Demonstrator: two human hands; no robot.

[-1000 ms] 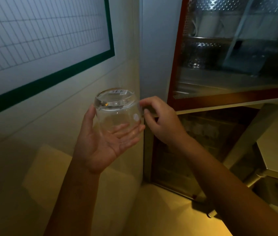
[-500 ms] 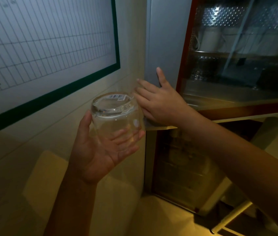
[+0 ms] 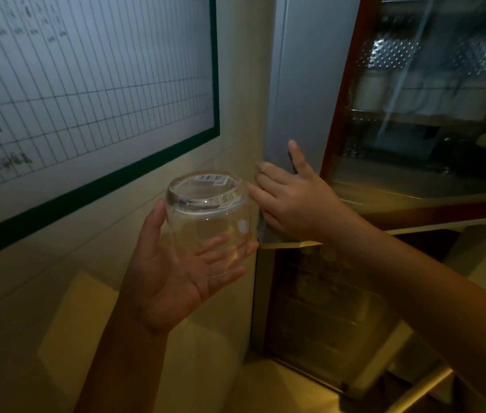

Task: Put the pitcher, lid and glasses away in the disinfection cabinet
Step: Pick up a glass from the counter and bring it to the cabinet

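Note:
A clear round glass is held upside down, its thick base with a barcode sticker facing up. My left hand cups it from below and behind. My right hand rests with spread fingers on the grey left edge of the disinfection cabinet's upper door, near its lower corner. The door has a red-brown frame and a glass pane; white cups on a shelf show dimly behind it. No pitcher or lid is in view.
A gridded chart with a green border hangs on the pale wall to the left. Below the upper door is the cabinet's lower glass door. A metal bar crosses the lower right corner.
My right hand moved up from the door's lower corner onto its grey edge and spread flat. The glass stays in my left hand. The view has shifted slightly.

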